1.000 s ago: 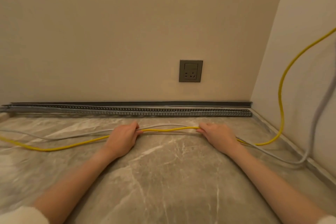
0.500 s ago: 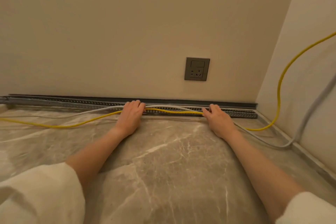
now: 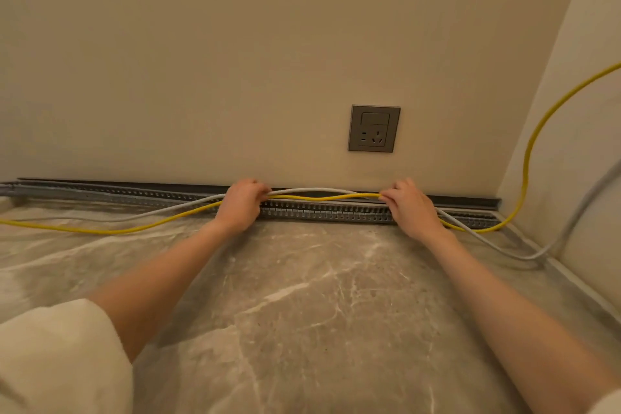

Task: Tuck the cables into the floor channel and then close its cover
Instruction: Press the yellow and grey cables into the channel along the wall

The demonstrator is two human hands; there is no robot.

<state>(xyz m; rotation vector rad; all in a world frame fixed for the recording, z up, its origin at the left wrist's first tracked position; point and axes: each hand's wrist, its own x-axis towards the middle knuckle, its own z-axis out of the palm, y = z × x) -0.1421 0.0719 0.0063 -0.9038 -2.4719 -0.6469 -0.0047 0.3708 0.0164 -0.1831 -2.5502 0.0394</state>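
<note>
Holding: a thin yellow cable and a thin grey cable hung together as one span between both hands, just above the slotted grey floor channel
Axis: the span ran left to right, parallel to the channel, which lay directly beneath and slightly beyond the fingertips
Left hand: fingers curled closed around both cables
Right hand: fingers pinched closed on both; neither hand looked nearer the slot
Slack: the ends trailed over the marbled grey stone floor
Cover: a dark strip along the beige wall, apparently open
Room: a grey wall socket above, a corner at right
</note>
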